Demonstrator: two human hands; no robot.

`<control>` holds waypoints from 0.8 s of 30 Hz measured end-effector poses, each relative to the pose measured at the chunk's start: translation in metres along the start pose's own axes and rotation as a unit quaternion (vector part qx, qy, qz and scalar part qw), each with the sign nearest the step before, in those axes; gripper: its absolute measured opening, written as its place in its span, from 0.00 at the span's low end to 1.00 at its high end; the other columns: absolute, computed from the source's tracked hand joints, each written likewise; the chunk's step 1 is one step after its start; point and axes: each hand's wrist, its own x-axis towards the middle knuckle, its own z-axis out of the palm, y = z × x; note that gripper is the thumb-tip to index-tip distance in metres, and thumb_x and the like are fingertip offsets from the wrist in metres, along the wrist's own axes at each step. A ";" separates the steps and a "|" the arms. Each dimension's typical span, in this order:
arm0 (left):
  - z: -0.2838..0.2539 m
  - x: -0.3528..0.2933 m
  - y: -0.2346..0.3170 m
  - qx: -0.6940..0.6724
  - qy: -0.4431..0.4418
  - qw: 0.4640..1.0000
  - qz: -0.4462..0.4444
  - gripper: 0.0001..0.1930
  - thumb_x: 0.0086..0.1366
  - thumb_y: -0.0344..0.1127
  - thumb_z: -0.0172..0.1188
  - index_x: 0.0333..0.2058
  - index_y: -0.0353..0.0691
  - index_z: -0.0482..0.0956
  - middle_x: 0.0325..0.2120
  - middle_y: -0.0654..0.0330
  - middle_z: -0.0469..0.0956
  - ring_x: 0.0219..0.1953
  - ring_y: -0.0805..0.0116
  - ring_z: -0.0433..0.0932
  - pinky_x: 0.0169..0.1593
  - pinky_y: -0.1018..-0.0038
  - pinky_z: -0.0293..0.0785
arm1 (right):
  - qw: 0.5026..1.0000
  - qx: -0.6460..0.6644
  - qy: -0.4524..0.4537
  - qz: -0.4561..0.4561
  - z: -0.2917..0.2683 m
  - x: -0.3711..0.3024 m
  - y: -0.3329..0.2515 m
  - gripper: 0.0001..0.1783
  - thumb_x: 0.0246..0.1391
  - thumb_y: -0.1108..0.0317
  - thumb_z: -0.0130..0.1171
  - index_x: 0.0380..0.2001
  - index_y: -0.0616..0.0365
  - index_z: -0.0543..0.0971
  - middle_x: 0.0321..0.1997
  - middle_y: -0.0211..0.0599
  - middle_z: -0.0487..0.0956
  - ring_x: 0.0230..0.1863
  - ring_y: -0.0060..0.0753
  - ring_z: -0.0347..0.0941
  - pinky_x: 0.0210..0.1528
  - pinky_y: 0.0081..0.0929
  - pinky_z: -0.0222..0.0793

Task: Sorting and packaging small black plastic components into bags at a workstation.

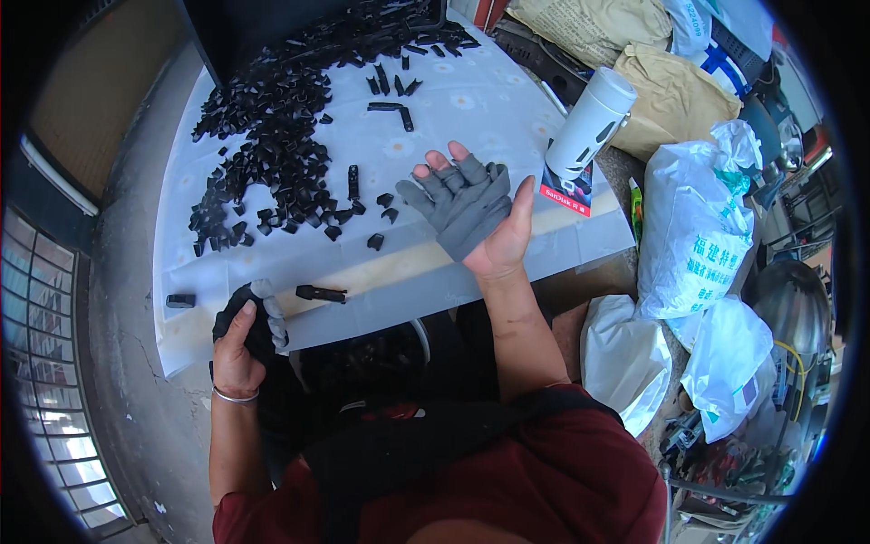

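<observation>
My right hand (480,213) is raised above the table's front right, palm up and fingers spread. Grey cloth (476,222) covers its palm and most of its fingers; the thumb and some fingertips are bare. Nothing lies in that palm. At the front left edge, my left hand (245,340) is closed, its bare thumb against black and grey cloth (269,313) around its fingers. Whether it grips anything inside is hidden. Nearest to it are a long black plastic piece (321,294) and a short black block (180,300).
Heaped small black plastic parts (281,136) spill from a large black bin (263,36) across the flower-patterned tablecloth (507,100). A white bottle (589,122) stands at the right on a red-and-black card (566,192). White sacks (698,227) crowd the right side. A bucket (424,340) sits below the front edge.
</observation>
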 end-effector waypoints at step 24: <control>0.137 0.026 -0.019 0.637 -0.195 0.603 0.438 0.17 0.45 0.33 0.61 0.37 0.41 0.73 0.36 0.55 0.73 0.24 0.59 0.73 0.28 0.69 0.67 | 0.992 -0.071 -0.051 0.089 0.019 -0.007 0.037 0.50 0.44 0.26 0.28 0.61 0.54 0.49 0.60 0.50 0.55 0.59 0.51 0.54 0.60 0.53 0.44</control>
